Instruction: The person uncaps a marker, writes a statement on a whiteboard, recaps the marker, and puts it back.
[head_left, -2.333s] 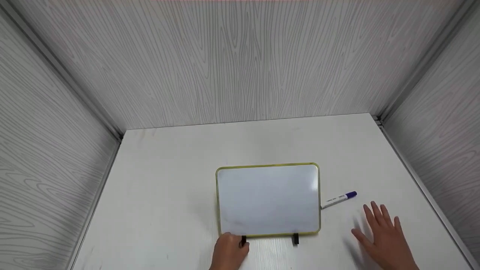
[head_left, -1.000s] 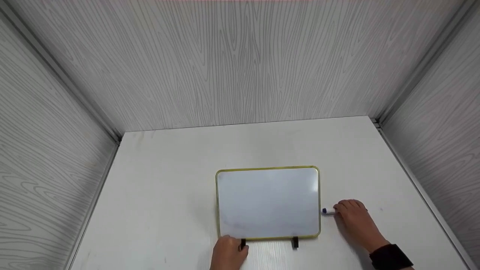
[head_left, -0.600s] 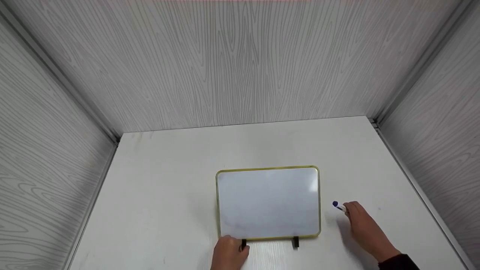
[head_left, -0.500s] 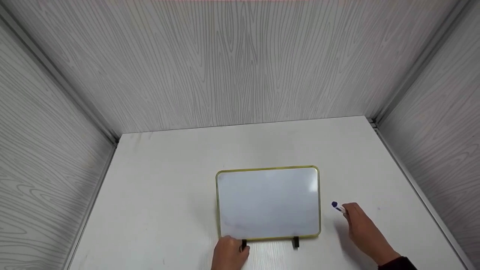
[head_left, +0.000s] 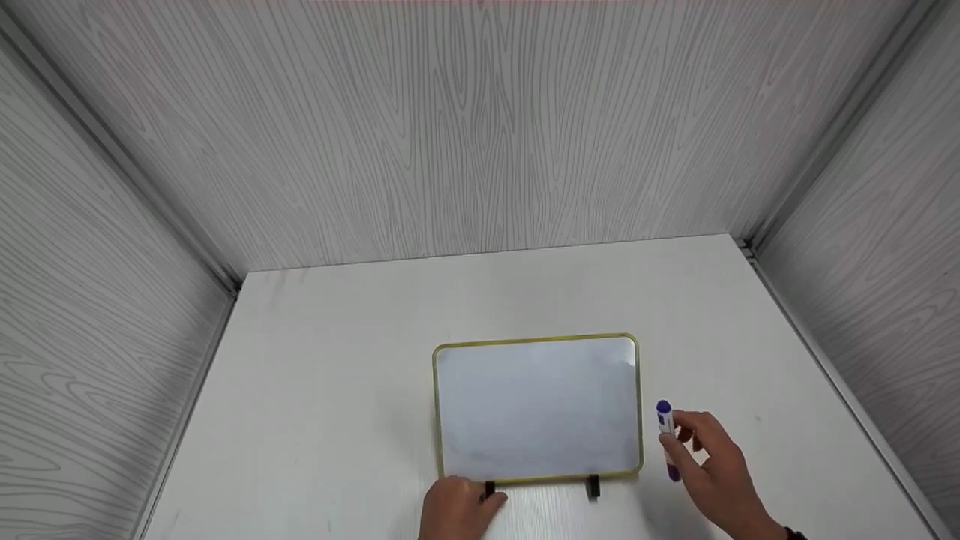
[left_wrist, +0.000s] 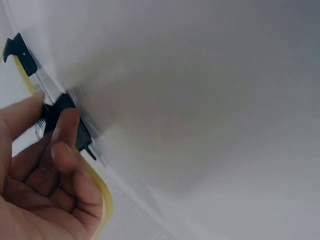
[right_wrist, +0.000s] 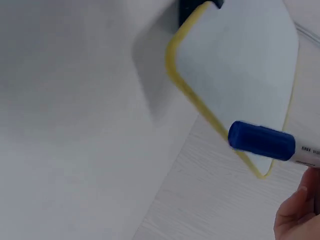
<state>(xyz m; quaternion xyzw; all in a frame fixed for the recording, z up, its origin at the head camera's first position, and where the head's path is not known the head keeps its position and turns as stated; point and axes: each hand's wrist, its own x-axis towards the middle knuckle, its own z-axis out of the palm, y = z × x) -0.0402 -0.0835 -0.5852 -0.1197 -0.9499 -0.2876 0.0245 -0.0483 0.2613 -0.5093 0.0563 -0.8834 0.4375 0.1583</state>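
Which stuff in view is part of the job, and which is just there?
Part of the job, judging by the hands:
- marker, held in the right hand
- whiteboard, propped on its feet
- left black foot, pinched by the left hand
- right black foot, untouched

Just there:
- white table
- back wall
- side walls

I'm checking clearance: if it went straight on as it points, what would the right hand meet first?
The right hand, marker in its fingers, would probably meet the yellow right rim of the whiteboard, though depth is unclear.
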